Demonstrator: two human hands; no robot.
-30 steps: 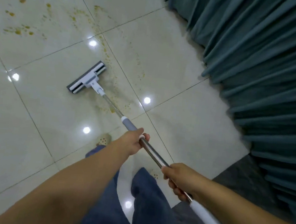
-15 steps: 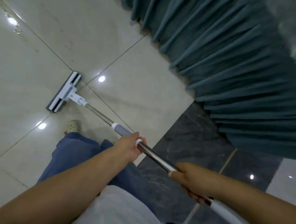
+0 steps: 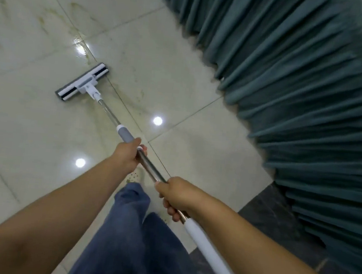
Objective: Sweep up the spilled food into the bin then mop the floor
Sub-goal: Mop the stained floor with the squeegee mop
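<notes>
Left hand and right hand both wrapped round mop pole | left nearer mop head | pole axis runs far-left | yellowish smears beyond head

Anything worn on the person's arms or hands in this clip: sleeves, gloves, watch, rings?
Nothing visible. The left hand and right hand are bare, without gloves, and both forearms are uncovered up to the frame edge. No watch, bracelet or ring shows. Below them, blue trousers are visible.
</notes>
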